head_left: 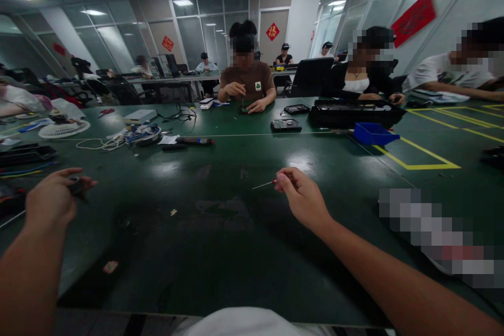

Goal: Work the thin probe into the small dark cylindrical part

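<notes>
Above the green table [220,273], my right hand [305,197] pinches a small screwdriver [263,186] with a thin metal shaft and a red part near the fingertips. Its shaft points left and slightly down; most of the handle is hidden by the fingers. On the far left my left hand [51,199] is curled around a small dark object [76,187], its index finger stretched out over it. Blur and the fingers keep me from telling what kind of object it is. A thin metal rod [11,219] shows at the left edge beside that hand.
Ahead lie a dark tool [195,141], a coiled cable bundle [142,135], a white fan grille [64,129] and a hard drive [285,125]. A blue bin [375,134] stands right, before a long black casing [354,111]. Opposite, a person [247,79] works with both hands.
</notes>
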Available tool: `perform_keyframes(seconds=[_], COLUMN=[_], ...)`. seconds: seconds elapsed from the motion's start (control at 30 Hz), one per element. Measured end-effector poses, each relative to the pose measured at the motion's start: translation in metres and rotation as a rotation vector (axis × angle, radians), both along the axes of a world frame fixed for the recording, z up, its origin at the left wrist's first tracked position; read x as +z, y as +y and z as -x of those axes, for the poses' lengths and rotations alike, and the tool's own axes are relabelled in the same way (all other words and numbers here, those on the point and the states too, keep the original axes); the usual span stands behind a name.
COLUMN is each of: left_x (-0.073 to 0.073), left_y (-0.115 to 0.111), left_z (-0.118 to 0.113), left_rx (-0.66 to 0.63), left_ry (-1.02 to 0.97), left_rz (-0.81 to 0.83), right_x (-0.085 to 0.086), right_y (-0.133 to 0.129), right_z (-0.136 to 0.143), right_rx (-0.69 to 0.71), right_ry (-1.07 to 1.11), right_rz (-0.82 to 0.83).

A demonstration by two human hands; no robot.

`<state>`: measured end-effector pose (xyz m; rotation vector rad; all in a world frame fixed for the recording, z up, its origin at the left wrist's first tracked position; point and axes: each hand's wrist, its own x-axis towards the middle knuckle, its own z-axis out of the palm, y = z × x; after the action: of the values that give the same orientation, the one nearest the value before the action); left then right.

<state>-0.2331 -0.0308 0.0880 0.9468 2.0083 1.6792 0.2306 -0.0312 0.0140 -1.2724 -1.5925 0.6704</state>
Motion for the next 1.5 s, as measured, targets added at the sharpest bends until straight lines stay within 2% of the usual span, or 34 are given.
perform_keyframes(seconds=[0.03, 0.1, 0.2, 0.27, 0.4, 0.47, 0.53, 0.67, 0.77, 0.87, 1.03, 1.23, 1.5], left_x=[-0.003, -0.008, -0.013, -0.018, -0.035, -0.046, -0.057, -0.078, -0.086, -0.087, -0.087, -0.094, -0.096], left_y=[0.006, 0.019, 0.035, 0.041, 0.039, 0.036, 0.033, 0.031, 0.032, 0.030, 0.030, 0.033, 0.033], left_z=[-0.008, -0.035, -0.091, -0.131, -0.201, -0.225, -0.239, -0.243, -0.237, -0.233, -0.231, -0.227, -0.228], left_rx=[0.009, -0.084, -0.347, -0.440, -0.619, -0.728, -0.815, -0.950, -0.975, -0.995, -1.001, -1.058, -1.049], left_ry=[-0.064, -0.126, -0.168, -0.123, 0.098, 0.181, 0.270, 0.366, 0.422, 0.492, 0.498, 0.550, 0.581], left_rz=[-0.032, -0.032, -0.011, 0.023, 0.072, 0.130, 0.121, 0.017, -0.027, -0.034, 0.052, 0.002, 0.026], right_x=[0.001, 0.000, -0.003, -0.005, -0.004, 0.000, 0.003, 0.005, 0.005, 0.005, 0.008, 0.006, 0.000], right_y=[0.000, -0.001, 0.000, 0.000, -0.001, -0.002, -0.004, -0.006, -0.006, -0.006, -0.008, -0.007, -0.004], right_z=[0.000, 0.000, 0.001, 0.001, 0.001, 0.002, 0.002, 0.002, 0.002, 0.001, 0.000, 0.001, 0.000], right_rx=[0.010, 0.028, 0.041, 0.048, 0.052, 0.049, 0.049, 0.045, 0.043, 0.038, 0.044, 0.028, 0.070], right_ry=[-0.011, -0.029, -0.025, -0.008, 0.004, -0.023, -0.061, -0.088, -0.084, -0.067, 0.036, 0.211, 0.234], right_rz=[0.008, 0.024, 0.026, 0.013, 0.026, 0.029, 0.008, -0.031, -0.034, -0.018, 0.035, -0.007, -0.018])
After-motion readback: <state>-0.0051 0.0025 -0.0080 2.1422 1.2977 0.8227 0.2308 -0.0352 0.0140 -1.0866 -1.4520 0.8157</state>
